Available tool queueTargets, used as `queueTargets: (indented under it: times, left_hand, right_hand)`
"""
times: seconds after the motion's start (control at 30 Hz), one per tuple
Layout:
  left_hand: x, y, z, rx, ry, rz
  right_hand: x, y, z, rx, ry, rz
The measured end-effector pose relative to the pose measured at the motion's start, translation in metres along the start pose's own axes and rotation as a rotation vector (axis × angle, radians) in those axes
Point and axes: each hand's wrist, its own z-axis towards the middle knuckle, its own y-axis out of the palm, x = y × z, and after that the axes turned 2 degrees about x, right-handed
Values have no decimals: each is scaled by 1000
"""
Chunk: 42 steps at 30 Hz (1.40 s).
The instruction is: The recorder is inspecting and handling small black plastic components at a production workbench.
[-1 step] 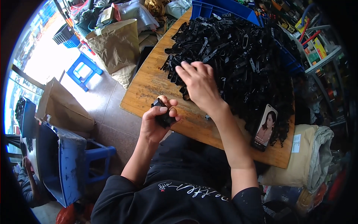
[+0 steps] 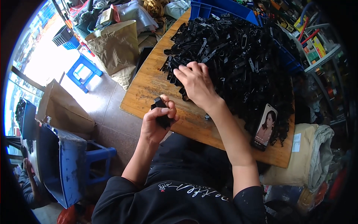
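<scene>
My left hand (image 2: 153, 123), raised in front of the table's near edge, is closed around a few small black plastic parts (image 2: 161, 118). Thumb and fingers wrap them, so their full shape is hidden. Out over the left side of a big heap of black plastic parts (image 2: 238, 63) is my right hand (image 2: 197, 84), palm down. Its fingers are bent and drawn together, with the tips down among the pieces; what they pinch cannot be made out. Many parts in the heap are long and narrow, some with slots.
The heap lies on a wooden table (image 2: 143, 89). A phone showing a person on its screen (image 2: 265, 127) rests at the right, and a blue crate (image 2: 223, 10) stands behind. A blue stool (image 2: 84, 72) and paper sacks (image 2: 115, 46) are left. Another person's arm (image 2: 31, 175) shows far left.
My right hand has shifted slightly left, and its fingers are closer together. My left hand has turned a little, still holding the black parts.
</scene>
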Motion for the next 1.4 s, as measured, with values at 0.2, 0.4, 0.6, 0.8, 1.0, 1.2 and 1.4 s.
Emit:
queueTargets:
  times: [0.2, 0.4, 0.6, 0.8, 1.0, 1.2, 1.4]
  left_hand:
    - [0, 1, -1, 120, 482, 755]
    - [-23, 31, 3, -404, 338, 1274]
    - [-56, 28, -5, -360, 134, 1244]
    - [-72, 38, -7, -118, -201, 796]
    - [-70, 33, -5, -109, -270, 649]
    - [-70, 23, -5, -150, -294, 597]
    - [-71, 23, -3, -116, -281, 569]
  right_hand:
    - [-8, -41, -30, 142, 208, 495]
    - [-37, -78, -120, -42, 746, 1377]
    - [-2, -129, -216, 420, 1113, 227]
    - [37, -149, -291, 239, 1192, -73]
    - [43, -150, -306, 166, 1215, 8]
    - [58, -144, -304, 163, 1150, -5]
    - [58, -149, -302, 119, 975, -155]
